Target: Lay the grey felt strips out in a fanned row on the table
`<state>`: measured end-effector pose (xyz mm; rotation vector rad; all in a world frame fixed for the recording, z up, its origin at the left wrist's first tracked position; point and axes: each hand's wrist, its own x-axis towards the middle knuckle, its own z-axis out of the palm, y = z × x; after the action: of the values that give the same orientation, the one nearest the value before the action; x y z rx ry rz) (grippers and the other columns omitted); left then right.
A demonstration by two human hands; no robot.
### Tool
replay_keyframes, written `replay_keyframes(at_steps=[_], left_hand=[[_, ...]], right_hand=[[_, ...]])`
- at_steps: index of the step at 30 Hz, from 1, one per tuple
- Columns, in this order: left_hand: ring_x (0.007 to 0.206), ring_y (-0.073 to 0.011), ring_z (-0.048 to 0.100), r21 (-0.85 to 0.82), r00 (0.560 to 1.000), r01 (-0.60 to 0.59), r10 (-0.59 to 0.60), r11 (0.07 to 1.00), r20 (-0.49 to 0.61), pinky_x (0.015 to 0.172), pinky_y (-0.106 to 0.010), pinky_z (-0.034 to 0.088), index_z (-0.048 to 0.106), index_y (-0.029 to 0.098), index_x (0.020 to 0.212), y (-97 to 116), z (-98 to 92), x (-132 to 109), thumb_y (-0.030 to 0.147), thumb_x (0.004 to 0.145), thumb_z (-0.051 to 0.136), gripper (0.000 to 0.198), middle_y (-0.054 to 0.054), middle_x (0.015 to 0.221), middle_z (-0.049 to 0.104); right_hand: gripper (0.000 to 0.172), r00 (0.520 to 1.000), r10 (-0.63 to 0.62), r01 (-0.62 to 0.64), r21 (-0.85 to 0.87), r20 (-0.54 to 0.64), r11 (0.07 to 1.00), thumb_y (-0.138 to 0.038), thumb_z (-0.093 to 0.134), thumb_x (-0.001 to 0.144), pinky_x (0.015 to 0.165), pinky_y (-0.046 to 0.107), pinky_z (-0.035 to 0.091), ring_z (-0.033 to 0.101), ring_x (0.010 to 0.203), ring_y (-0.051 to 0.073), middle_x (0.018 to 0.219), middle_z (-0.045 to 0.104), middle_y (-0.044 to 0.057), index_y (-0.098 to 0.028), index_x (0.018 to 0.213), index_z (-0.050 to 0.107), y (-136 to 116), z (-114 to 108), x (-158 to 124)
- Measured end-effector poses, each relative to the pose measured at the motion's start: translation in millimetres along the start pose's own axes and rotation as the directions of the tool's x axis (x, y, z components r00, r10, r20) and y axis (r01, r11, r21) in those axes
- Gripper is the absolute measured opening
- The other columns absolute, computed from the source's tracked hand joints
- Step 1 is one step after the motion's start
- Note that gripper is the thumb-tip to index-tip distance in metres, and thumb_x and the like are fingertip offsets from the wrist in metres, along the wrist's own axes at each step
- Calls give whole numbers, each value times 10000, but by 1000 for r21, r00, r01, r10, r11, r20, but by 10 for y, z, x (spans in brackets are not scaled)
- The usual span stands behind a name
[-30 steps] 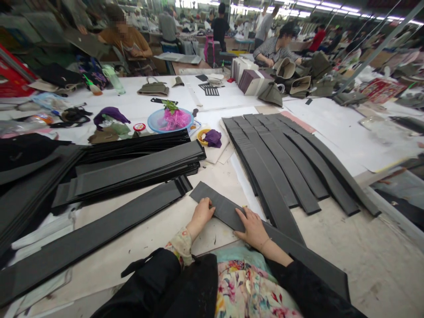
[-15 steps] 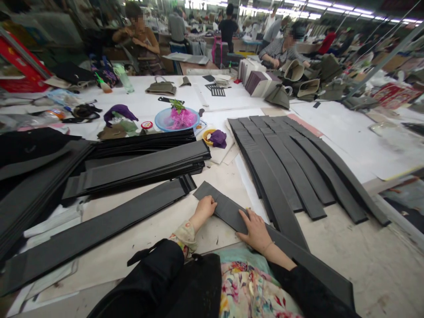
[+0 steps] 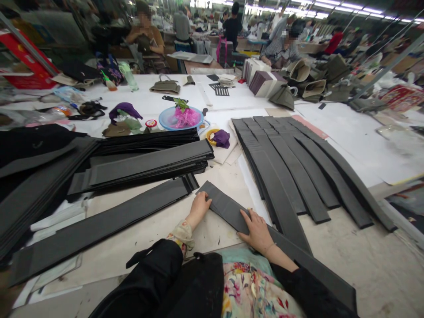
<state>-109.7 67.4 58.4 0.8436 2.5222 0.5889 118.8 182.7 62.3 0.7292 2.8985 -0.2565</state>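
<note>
A long dark grey strip of fabric-like material [image 3: 228, 207] lies slantwise in front of me, from the table's middle toward the lower right. At its upper left end my left hand [image 3: 199, 208] has its fingers curled in a pinch on the strip's near edge. My right hand [image 3: 259, 232] rests on the same strip farther down, fingers spread and pressing flat. To the left lies a small stack of similar strips [image 3: 109, 229]. On the right, several more strips [image 3: 291, 163] lie fanned in overlapping rows, and one passes close by my right hand.
Thick piles of dark strips [image 3: 149, 163] fill the left side. Beyond them stand a blue plate [image 3: 165, 120] with a pink bundle and a yellow bowl [image 3: 210, 136] with purple cloth. Bags [image 3: 311, 79] and bundled pieces [image 3: 265, 81] lie farther back, near co-workers.
My left hand has slid left along the strip's edge, toward its upper end. My right hand stays flat on the strip. The whole view has shifted slightly.
</note>
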Motion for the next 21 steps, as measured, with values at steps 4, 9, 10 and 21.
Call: replay_keyframes(at_steps=[4, 9, 10, 21], left_hand=[[845, -184, 574, 34, 997, 69, -70, 997, 41, 721, -271, 414, 565, 150, 865, -23, -55, 146, 257, 756, 542, 154, -86, 903, 623], [792, -183, 587, 72, 994, 65, -71, 995, 87, 691, -267, 422, 600, 165, 707, -3, -93, 250, 265, 732, 568, 108, -66, 799, 634], [825, -182, 581, 75, 996, 44, -50, 996, 78, 717, -266, 419, 602, 169, 703, -2, -92, 242, 261, 736, 566, 104, -67, 829, 629], [852, -176, 558, 80, 1000, 23, -23, 997, 7, 741, -266, 399, 569, 172, 729, -35, -55, 206, 257, 785, 527, 109, -70, 889, 594]], right_hand=[[756, 1000, -2, 2, 2, -4, 1000, -449, 566, 693, 978, 410, 248, 332, 1228, 286, 1362, 340, 151, -215, 1357, 291, -13, -8, -3], [756, 1000, -4, 4, 4, -4, 1000, -450, 563, 690, 972, 416, 255, 342, 1222, 291, 1364, 338, 151, -215, 1355, 293, -10, -3, 1], [753, 1000, -4, 4, 5, -4, 1000, -450, 560, 691, 970, 421, 256, 343, 1221, 293, 1366, 337, 150, -215, 1355, 293, -7, 1, 1], [751, 1000, 5, -5, 5, -12, 1000, -437, 571, 689, 974, 412, 253, 348, 1216, 290, 1360, 346, 152, -218, 1354, 299, -62, -20, 52]])
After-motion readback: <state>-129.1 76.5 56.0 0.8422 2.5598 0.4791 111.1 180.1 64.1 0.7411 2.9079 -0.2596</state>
